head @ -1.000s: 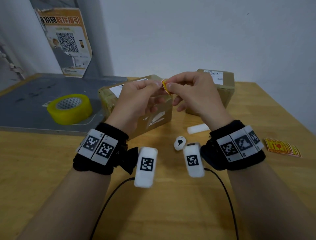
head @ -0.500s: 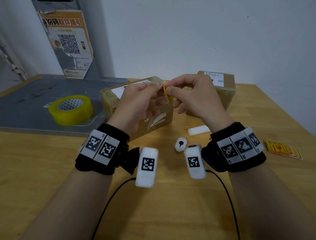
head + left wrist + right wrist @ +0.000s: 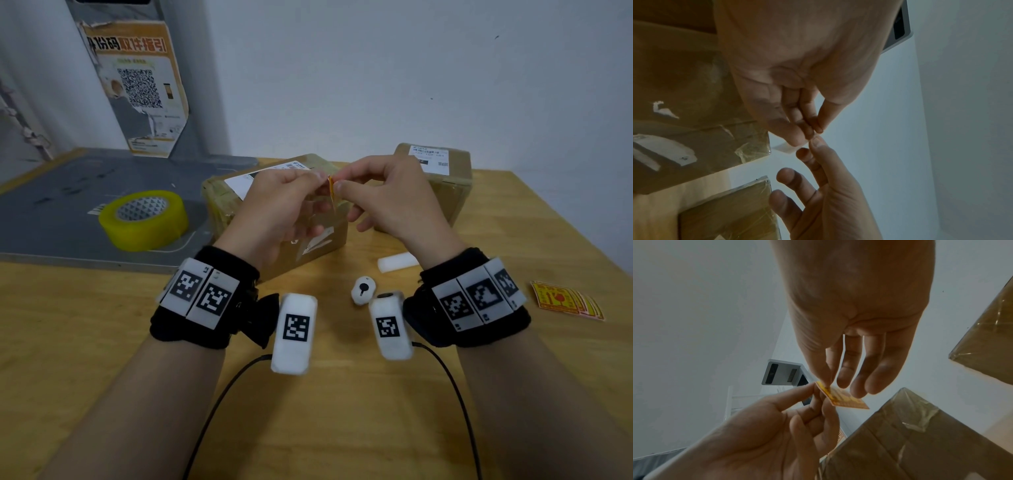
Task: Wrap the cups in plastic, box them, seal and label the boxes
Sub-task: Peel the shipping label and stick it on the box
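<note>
A torn orange poster (image 3: 137,85) with a square code hangs on the grey panel at the back left. Below it a grey mat (image 3: 51,212) covers the left end of the wooden bench (image 3: 342,411). A small white round gadget (image 3: 363,290) lies on the bare wood, and black cables (image 3: 219,401) trail toward the near edge.

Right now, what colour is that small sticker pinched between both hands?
Orange-yellow, printed in darker orange; the small paper sticker shows best in the right wrist view.

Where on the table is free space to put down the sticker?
Bare wood lies near the table edge, left of the left hand, below the grey mat. Crowded: around the boxes, white roll and sticker stack.
</note>
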Motion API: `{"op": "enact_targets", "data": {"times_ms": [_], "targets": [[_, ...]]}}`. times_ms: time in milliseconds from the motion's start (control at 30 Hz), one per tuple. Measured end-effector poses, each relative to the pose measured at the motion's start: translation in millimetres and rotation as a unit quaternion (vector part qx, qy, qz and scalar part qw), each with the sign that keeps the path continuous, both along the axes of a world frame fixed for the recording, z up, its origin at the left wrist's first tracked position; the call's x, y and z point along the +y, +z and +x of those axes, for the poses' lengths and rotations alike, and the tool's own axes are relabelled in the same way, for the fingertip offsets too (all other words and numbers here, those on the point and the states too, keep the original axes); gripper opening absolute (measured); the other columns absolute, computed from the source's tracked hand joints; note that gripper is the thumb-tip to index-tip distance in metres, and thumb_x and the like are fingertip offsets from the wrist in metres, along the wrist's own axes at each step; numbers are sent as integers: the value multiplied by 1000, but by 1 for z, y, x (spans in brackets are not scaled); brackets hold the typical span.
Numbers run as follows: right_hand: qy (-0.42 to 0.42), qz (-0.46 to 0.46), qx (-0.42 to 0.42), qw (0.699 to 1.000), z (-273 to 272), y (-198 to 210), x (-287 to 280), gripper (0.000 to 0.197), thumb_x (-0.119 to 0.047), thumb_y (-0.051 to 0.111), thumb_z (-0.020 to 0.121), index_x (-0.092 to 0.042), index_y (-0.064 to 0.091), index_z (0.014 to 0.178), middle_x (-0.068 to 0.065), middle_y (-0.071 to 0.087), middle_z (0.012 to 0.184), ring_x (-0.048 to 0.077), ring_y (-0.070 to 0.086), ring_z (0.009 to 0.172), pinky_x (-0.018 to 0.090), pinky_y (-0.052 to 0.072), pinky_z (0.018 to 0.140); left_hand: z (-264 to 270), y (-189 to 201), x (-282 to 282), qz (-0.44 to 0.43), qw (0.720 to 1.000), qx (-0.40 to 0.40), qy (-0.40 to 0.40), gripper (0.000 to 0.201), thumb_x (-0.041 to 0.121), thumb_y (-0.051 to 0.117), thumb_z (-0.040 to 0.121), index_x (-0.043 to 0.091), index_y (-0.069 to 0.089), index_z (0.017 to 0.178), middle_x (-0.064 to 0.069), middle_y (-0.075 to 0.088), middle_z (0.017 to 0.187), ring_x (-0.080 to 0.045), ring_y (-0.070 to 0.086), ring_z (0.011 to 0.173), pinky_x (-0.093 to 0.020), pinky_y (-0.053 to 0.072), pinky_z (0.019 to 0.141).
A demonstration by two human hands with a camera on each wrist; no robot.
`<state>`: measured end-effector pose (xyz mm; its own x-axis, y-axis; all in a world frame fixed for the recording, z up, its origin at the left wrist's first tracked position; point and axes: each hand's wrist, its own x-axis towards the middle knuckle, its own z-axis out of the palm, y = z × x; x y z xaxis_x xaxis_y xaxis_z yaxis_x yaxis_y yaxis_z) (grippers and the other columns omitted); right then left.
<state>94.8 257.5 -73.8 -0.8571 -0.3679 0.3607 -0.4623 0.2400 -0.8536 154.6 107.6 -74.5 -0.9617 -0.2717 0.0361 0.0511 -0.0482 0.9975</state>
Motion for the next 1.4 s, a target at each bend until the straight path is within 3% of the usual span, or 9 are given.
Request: {"op": "enact_targets", "data": {"times_ms": [267, 433, 567, 700, 800, 967, 1200, 1333, 1400], "targets": [[0, 0, -17, 1000, 2, 0, -2, 8, -19, 75, 92, -21, 78, 86, 7, 74, 80, 19, 70, 58, 35, 61, 52, -5, -5, 1, -33, 999, -4, 12, 21, 21, 60, 102, 8, 73, 92, 3, 69, 70, -9, 63, 66, -24, 53, 51], [7, -11, -51, 999, 6, 1, -2, 18, -35, 77, 91, -17, 81, 89, 0, 78, 82, 23, 74, 64, 35, 62, 53, -6, -9, 3, -66, 998, 13, 13, 23, 20, 57, 100, 4, 69, 88, -8, 57, 76, -10, 52, 59, -23, 44, 48], [11, -17, -83, 996, 4, 1, -1, 13, -27, 75, 94, -15, 81, 92, 3, 78, 85, 22, 72, 63, 33, 60, 52, -8, -11, 2, -84, 996, 15, 24, 24, 22, 59, 101, 5, 64, 86, -4, 50, 70, -8, 47, 52, -22, 40, 45], [8, -21, -93, 995, 3, 1, -2, 13, -22, 73, 95, -12, 79, 89, 7, 77, 83, 25, 72, 63, 35, 61, 54, -9, -12, 2, -86, 996, 20, 26, 34, 23, 59, 101, 11, 59, 69, 0, 49, 59, -12, 44, 51, -23, 37, 44], [1, -33, -95, 995, 3, 1, -2, 14, -20, 71, 94, -8, 78, 90, 8, 76, 82, 24, 70, 62, 35, 60, 53, -10, -12, 1, -88, 995, 19, 39, 30, 21, 58, 99, 10, 58, 71, -2, 49, 61, -14, 43, 52, -25, 35, 46], [-15, -120, -129, 984, -3, 3, 5, 16, -17, 69, 96, -3, 74, 92, 8, 74, 78, 28, 68, 58, 35, 58, 54, -14, -16, -7, -81, 995, 11, 64, 26, 22, 57, 98, 12, 58, 74, -4, 50, 69, -11, 44, 54, -25, 37, 49], [-59, -276, -198, 939, -16, 1, 20, 16, -16, 61, 97, -2, 66, 101, 8, 67, 75, 27, 63, 58, 39, 58, 58, -19, -20, -14, -78, 992, 3, 98, 24, 25, 56, 99, 14, 62, 78, 1, 55, 70, -8, 49, 57, -22, 41, 48], [-122, -311, -172, 927, -20, -2, 26, 14, -14, 59, 98, -2, 66, 99, 11, 67, 79, 28, 64, 57, 44, 59, 61, -19, -23, -6, -71, 993, 2, 97, 26, 20, 53, 99, 11, 61, 75, -1, 55, 64, -11, 49, 56, -21, 39, 46], [-141, -299, -140, 933, -20, 1, 29, 11, -12, 60, 97, -4, 66, 93, 11, 68, 81, 27, 64, 55, 44, 60, 60, -24, -27, 7, -62, 996, -1, 57, 25, 21, 55, 99, 8, 65, 80, -10, 65, 72, -14, 54, 61, -22, 40, 47]]}}
